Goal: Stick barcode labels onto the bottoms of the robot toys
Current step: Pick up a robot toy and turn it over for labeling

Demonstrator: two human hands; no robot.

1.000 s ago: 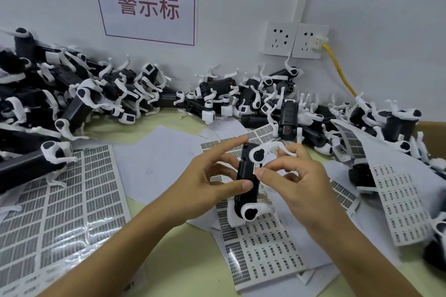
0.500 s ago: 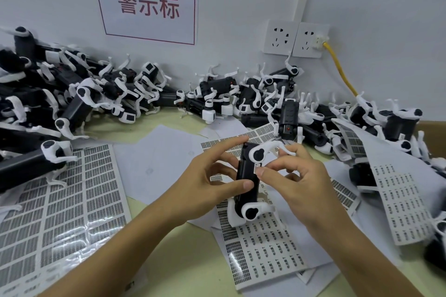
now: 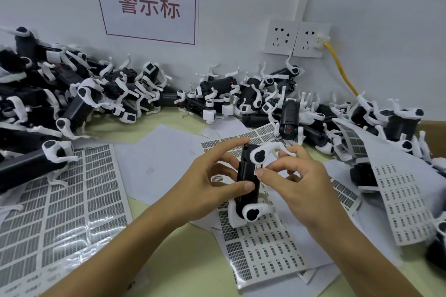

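A black robot toy (image 3: 246, 176) with white legs is held upright above the table's middle, its flat black underside turned toward me. My left hand (image 3: 207, 190) grips its left side, thumb across the body and forefinger along the top. My right hand (image 3: 296, 185) pinches at its right edge, where a small white barcode label (image 3: 257, 168) sits under the forefinger tip. A partly used label sheet (image 3: 263, 248) lies right below the toy.
Piles of black-and-white robot toys (image 3: 79, 96) line the wall from the left to the far right (image 3: 391, 123). A large label sheet (image 3: 62, 202) lies at the left, another sheet (image 3: 407, 202) at the right. A yellow cable (image 3: 340, 70) hangs from the wall sockets.
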